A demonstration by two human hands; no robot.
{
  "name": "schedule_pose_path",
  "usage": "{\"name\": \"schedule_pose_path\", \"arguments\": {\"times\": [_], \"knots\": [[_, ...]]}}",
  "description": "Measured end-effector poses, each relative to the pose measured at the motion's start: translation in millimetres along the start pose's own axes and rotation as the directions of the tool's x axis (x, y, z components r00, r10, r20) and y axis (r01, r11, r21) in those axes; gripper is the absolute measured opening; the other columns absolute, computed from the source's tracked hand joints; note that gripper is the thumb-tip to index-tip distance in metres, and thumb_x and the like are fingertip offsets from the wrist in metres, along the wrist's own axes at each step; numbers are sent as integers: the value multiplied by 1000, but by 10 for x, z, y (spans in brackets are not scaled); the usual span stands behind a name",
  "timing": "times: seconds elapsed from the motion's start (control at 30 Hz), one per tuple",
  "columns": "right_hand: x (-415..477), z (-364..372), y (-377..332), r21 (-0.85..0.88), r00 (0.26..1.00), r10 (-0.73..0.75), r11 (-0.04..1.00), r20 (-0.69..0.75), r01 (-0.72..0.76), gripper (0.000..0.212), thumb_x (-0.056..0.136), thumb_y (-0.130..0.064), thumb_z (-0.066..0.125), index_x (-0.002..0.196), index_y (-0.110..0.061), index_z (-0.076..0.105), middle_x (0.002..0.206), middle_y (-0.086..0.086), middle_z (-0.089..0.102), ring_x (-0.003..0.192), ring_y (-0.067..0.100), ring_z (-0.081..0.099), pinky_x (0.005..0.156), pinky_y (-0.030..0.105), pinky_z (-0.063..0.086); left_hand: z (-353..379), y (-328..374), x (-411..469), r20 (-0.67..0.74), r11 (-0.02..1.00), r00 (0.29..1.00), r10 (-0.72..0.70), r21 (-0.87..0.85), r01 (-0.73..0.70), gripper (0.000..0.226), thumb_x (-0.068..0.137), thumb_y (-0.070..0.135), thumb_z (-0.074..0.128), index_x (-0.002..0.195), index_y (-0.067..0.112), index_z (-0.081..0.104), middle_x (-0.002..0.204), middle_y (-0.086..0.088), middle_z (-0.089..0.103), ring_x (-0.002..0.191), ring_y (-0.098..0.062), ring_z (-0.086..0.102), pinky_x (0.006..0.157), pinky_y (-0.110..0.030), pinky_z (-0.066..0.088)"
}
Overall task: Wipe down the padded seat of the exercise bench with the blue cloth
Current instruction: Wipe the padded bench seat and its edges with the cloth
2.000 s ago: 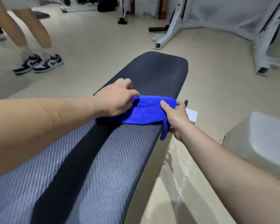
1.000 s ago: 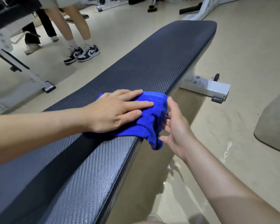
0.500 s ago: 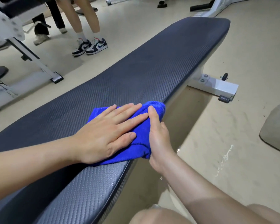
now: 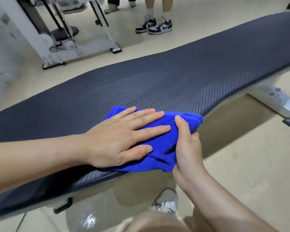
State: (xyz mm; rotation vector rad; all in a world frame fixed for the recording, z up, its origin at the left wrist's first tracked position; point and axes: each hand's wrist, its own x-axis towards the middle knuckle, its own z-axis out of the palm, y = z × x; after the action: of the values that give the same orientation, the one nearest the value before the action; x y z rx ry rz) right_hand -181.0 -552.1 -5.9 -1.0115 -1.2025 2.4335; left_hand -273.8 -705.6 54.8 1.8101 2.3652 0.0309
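Head view: blue cloth [image 4: 159,144] lies at the near edge of the padded surface [image 4: 174,77]. Left hand [image 4: 122,139] presses flat and open on it; right hand [image 4: 186,144] pinches its overhanging side. Unwiped padding stretches away along the long axis, toward the far right end.

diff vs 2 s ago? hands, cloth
The left hand went from a bunched grip to lying flat on the cloth. The right hand let go briefly, then pinched the cloth again at the bench's near edge. The cloth slid back along the pad toward the person. It stayed on the pad, under the left hand.
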Motion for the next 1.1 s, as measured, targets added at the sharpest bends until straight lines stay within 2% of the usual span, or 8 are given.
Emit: {"name": "schedule_pose_path", "arguments": {"times": [0.2, 0.43, 0.63, 0.77, 0.87, 0.93, 1.0, 1.1], "knots": [[-353, 104, 233, -100, 995, -20, 995, 94, 30, 53, 86, -43, 65, 131, -23, 44, 114, 0, 69, 96, 16, 71, 80, 41, 59, 119, 134, -555, -40, 994, 996, -82, 67, 85, 68, 91, 63, 32, 150, 42, 5, 161, 11, -4, 148, -9, -4, 119, -43, 5], [-400, -220, 174, -490, 943, -63, 842, 326, 226, 67, 58, -65, 70, 112, -27, 56, 104, -9, 73, 96, 9, 70, 92, 48, 54, 220, 221, -984, -58, 961, 991, -123, 242, 134, 71, 90, 43, 46, 151, 38, 10, 161, 3, 3, 148, -19, 9, 117, -44, 15], [-626, -187, 400, -516, 926, -133, 798, 352, 311, 65, 58, -57, 74, 105, -18, 51, 98, 7, 70, 89, 26, 69, 81, 53, 56, 296, 207, -1357, -95, 930, 964, -248, 255, 264, 82, 87, 45, 61, 151, 38, 10, 161, 5, 8, 146, -21, 16, 115, -50, 22], [-692, -265, 486, -647, 915, -326, 649, 239, 400, 48, 72, -36, 80, 107, -28, 48, 91, -1, 69, 69, 16, 67, 73, 34, 54, 346, 195, -1527, -158, 914, 948, -277, 261, 311, 87, 81, 43, 70, 149, 38, 15, 159, 2, 14, 144, -24, 22, 114, -49, 24], [-774, -205, 540, -640, 765, -565, 472, 309, 607, 40, 76, -21, 80, 88, -39, 47, 77, -16, 59, 64, 14, 58, 65, 7, 42, 411, 167, -1718, -239, 890, 918, -317, 259, 375, 85, 80, 43, 69, 148, 37, 19, 158, 0, 20, 142, -24, 25, 114, -46, 24], [-822, -98, 643, -550, 541, -680, 238, 494, 801, 32, 81, -11, 76, 93, -32, 54, 80, -14, 53, 66, 16, 49, 71, 3, 37, 482, 165, -1916, -283, 867, 886, -366, 242, 436, 74, 84, 45, 63, 147, 35, 24, 156, -3, 27, 140, -25, 30, 113, -46, 27], [-792, 22, 767, -400, 262, -730, -17, 631, 916, 24, 84, 0, 69, 103, -10, 57, 84, 7, 57, 73, 18, 46, 79, 11, 39, 541, 146, -2118, -327, 822, 835, -442, 225, 523, 66, 87, 50, 53, 145, 32, 29, 154, -4, 31, 139, -26, 33, 112, -45, 28], [-787, 214, 880, -278, 73, -665, -208, 744, 938, 37, 84, 5, 64, 115, -11, 54, 99, 14, 52, 82, 26, 48, 72, 37, 46, 656, 130, -2401, -353, 764, 768, -534, 186, 618, 64, 88, 55, 47, 144, 30, 31, 153, -8, 34, 138, -31, 36, 110, -47, 29]]}}
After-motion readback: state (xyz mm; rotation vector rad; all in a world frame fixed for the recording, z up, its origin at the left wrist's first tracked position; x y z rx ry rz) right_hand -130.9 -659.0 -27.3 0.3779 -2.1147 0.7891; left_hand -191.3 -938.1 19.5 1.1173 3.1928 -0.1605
